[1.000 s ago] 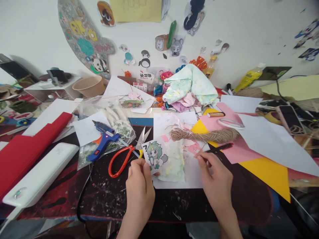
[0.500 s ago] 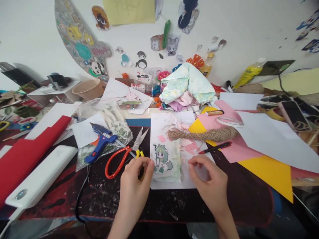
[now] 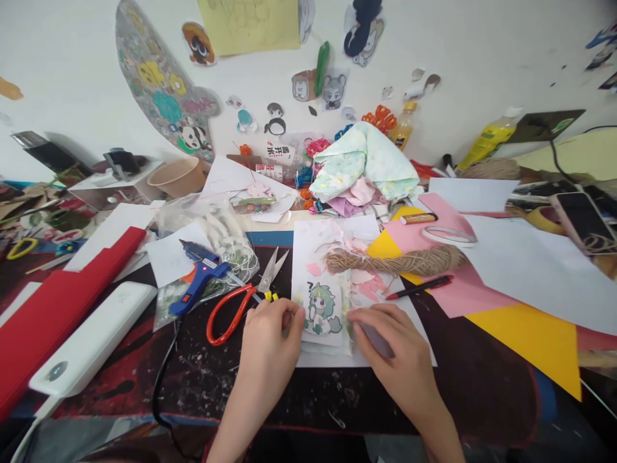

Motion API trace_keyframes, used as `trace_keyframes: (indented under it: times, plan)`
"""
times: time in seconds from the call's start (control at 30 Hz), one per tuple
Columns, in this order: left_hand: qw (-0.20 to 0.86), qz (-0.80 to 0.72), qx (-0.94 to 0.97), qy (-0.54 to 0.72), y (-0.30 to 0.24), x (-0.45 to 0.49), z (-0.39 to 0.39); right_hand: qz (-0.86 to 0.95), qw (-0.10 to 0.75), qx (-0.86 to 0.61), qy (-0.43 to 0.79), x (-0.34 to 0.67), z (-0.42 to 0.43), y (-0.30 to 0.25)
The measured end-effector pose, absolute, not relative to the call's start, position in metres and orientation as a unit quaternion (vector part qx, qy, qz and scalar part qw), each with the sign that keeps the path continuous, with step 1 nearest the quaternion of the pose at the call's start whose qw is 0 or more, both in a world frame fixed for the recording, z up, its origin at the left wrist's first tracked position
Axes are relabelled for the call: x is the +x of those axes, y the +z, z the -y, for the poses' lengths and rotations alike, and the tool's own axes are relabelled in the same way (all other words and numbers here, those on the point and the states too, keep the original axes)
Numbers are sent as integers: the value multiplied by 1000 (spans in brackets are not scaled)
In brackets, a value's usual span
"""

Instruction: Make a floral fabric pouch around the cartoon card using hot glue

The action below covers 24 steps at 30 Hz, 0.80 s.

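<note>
A small card with a green-haired cartoon figure (image 3: 321, 310) lies on a pale speckled paper piece, which rests on a white sheet (image 3: 337, 257). My left hand (image 3: 270, 347) pinches the card's left edge with curled fingers. My right hand (image 3: 390, 354) presses flat on the paper at the card's right side, fingers stretched toward it. Red-handled scissors (image 3: 241, 302) lie just left of my left hand.
A blue glue gun (image 3: 200, 276) and its black cord sit to the left, beside a white case (image 3: 91, 347) and a red folder (image 3: 53, 302). A jute twine bundle (image 3: 395, 262), a black pen (image 3: 418, 287), pink and yellow papers and crumpled cloth (image 3: 366, 167) crowd the back and right.
The card went from held up and tilted in my left hand to lying flat on the speckled paper. My right hand moved left and now presses flat beside it.
</note>
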<state>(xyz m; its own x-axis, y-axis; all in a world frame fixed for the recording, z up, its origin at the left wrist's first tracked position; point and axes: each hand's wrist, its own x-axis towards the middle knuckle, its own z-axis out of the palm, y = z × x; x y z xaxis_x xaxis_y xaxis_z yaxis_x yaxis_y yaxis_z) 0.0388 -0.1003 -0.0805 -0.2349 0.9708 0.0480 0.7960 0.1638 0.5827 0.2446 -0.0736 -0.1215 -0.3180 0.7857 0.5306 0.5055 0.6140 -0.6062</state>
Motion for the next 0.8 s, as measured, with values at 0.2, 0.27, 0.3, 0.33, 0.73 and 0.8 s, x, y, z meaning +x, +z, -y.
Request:
trace_keyframes:
  times: [0.2, 0.27, 0.3, 0.33, 0.73, 0.8]
  plan:
    - [139, -756, 607, 201, -80, 41, 97, 813, 404, -395, 140, 244, 72, -123]
    - [127, -759, 614, 179, -81, 43, 97, 818, 397, -393, 136, 244, 72, -124]
    - [118, -759, 618, 167, -81, 43, 97, 820, 394, -393, 132, 245, 72, -124]
    - [109, -759, 622, 157, -82, 44, 97, 823, 391, -392, 129, 245, 72, -124]
    - [54, -755, 646, 102, -84, 46, 93, 836, 355, -405, 106, 243, 74, -126]
    - [46, -754, 648, 100, -84, 46, 94, 828, 366, -409, 109, 244, 74, -128]
